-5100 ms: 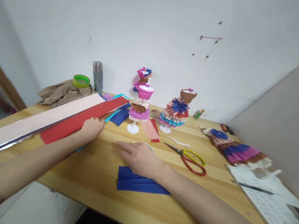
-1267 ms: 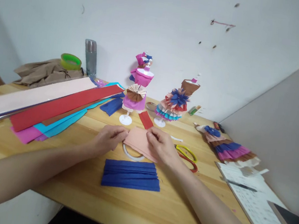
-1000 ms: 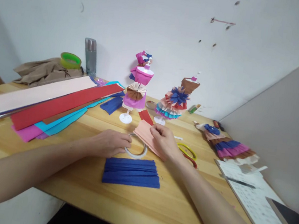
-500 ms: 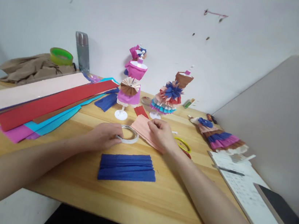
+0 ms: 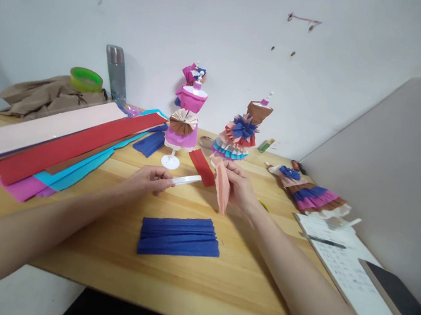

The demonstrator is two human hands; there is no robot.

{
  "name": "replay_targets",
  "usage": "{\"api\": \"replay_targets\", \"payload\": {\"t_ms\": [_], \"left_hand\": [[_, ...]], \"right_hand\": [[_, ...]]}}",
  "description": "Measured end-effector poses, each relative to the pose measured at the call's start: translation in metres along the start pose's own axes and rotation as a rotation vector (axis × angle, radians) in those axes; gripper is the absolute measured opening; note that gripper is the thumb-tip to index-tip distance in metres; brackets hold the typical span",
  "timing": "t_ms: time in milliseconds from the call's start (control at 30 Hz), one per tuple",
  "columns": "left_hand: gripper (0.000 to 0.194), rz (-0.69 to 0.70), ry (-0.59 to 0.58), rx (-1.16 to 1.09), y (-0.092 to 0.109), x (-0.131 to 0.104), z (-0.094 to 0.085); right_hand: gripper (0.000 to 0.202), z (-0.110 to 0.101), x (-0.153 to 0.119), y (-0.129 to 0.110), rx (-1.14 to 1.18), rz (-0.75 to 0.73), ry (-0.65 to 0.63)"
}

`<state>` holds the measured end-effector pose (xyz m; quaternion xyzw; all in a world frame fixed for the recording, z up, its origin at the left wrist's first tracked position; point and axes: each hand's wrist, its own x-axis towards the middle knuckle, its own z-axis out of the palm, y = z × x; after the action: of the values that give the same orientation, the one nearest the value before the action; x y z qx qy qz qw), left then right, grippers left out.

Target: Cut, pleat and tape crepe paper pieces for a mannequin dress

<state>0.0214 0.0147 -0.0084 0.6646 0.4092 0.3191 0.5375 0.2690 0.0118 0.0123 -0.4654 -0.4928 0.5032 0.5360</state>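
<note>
My left hand (image 5: 155, 180) grips a roll of white tape (image 5: 187, 180), seen nearly edge-on above the table. Opposite it, my right hand (image 5: 241, 185) pinches a folded piece of peach crepe paper (image 5: 222, 186) that hangs tilted from the fingers. Between and behind the hands lies a red crepe paper strip (image 5: 203, 167), partly covered by the peach piece. A pleated blue crepe paper rectangle (image 5: 180, 236) rests flat on the table in front of both hands. Something yellow, probably a scissor handle (image 5: 263, 205), shows from behind my right wrist.
Small mannequins in paper dresses, one pink (image 5: 182, 133) and one brown-topped (image 5: 242, 136), stand behind. Long crepe paper strips (image 5: 81, 140) cover the left, near a bottle (image 5: 116, 73) and green tape roll (image 5: 86, 79). A paper dress (image 5: 308, 193) and a whiteboard (image 5: 343, 268) lie right.
The tape roll has been lifted and turned from flat to edge-on in my left hand. My right hand has raised and tilted the peach paper, uncovering more of the red strip.
</note>
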Motion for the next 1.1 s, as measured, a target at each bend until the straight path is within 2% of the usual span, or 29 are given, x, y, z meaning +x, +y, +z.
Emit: {"api": "replay_targets", "payload": {"t_ms": [133,300,433,567,667,900,1033,1100], "left_hand": [[0.033,-0.008,0.0,0.036,0.007,-0.003,0.001],[0.03,0.018,0.003,0.075,0.011,-0.006,0.002],[0.035,0.102,0.085,0.145,0.009,-0.006,0.004],[0.033,0.335,0.251,0.27,0.006,-0.01,0.008],[0.029,0.475,0.32,0.341,0.004,-0.014,0.012],[0.023,0.5,0.303,0.35,0.001,-0.011,0.011],[0.014,0.505,0.293,0.355,0.0,-0.007,0.008],[0.014,0.506,0.323,0.356,0.001,-0.007,0.008]], "right_hand": [[0.022,0.003,-0.007,-0.006,-0.021,0.023,-0.152],[0.022,0.009,-0.016,0.002,-0.015,0.105,-0.315],[0.024,0.011,-0.016,0.007,-0.119,0.023,-0.27],[0.024,0.012,-0.013,0.008,-0.226,-0.118,-0.19],[0.024,0.015,-0.016,0.007,-0.359,-0.192,-0.183],[0.02,0.019,-0.022,0.007,-0.479,-0.341,-0.245],[0.021,0.02,-0.023,0.008,-0.491,-0.357,-0.263],[0.02,0.019,-0.022,0.008,-0.489,-0.351,-0.246]]}}
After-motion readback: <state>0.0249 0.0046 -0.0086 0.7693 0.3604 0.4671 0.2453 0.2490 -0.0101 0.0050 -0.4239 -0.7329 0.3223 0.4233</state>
